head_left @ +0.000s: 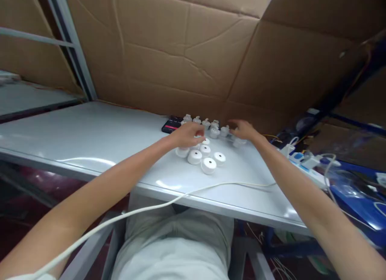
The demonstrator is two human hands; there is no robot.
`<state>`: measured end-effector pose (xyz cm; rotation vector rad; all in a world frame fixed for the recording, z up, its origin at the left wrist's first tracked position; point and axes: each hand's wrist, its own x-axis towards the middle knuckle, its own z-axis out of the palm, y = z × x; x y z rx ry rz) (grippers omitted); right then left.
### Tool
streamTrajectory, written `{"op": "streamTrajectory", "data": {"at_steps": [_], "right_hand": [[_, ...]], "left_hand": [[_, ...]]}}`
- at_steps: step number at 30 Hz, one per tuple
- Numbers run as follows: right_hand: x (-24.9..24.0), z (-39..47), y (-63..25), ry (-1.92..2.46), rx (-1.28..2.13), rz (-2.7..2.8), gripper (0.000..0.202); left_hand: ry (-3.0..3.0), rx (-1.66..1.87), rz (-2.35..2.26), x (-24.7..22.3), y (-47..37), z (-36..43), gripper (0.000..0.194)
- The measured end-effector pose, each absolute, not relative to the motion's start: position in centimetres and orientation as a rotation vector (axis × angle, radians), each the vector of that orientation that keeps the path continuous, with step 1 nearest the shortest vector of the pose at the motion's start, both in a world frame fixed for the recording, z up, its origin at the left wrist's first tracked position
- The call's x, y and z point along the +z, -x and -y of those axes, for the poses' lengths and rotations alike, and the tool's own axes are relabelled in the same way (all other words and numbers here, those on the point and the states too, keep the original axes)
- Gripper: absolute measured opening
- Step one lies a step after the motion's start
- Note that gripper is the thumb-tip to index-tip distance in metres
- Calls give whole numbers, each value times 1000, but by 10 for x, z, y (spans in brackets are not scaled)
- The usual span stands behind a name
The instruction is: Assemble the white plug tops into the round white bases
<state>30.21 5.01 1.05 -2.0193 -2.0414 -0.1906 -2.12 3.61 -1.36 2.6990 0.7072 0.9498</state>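
My left hand point(189, 135) is above the table with its fingers curled in. Whether a small thing is between its fingertips I cannot make out. Close below it sit several round white caps, each with a dark dot on top; the nearest to me is a white cap point(208, 165). My right hand point(243, 129) is at the back right, somewhat blurred, thumb and fingers apart. Just left of its fingertips stands a white piece with a small knob point(224, 131). Blurred white pieces point(238, 142) lie under that hand. Several more knobbed white pieces point(206, 123) stand behind my left hand.
A dark phone point(170, 125) with a lit screen lies at the back, left of the white pieces. A white cable point(193, 193) crosses the front of the grey table point(90, 131). To the right is a power strip point(310, 172) with plugs. Cardboard point(181, 51) walls the back.
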Motion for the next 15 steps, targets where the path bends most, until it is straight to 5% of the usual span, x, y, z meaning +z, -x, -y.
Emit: {"op": "streamTrajectory", "data": {"at_steps": [10,15], "right_hand": [[5,-11,-275,1999,-321,2270,36],[-2,30,-254,1637,-182,2329,32]], "left_hand": [[-2741,908,-732,-16,21,-36,15],[-2734,888,-698,-18,19,-32,19]]}}
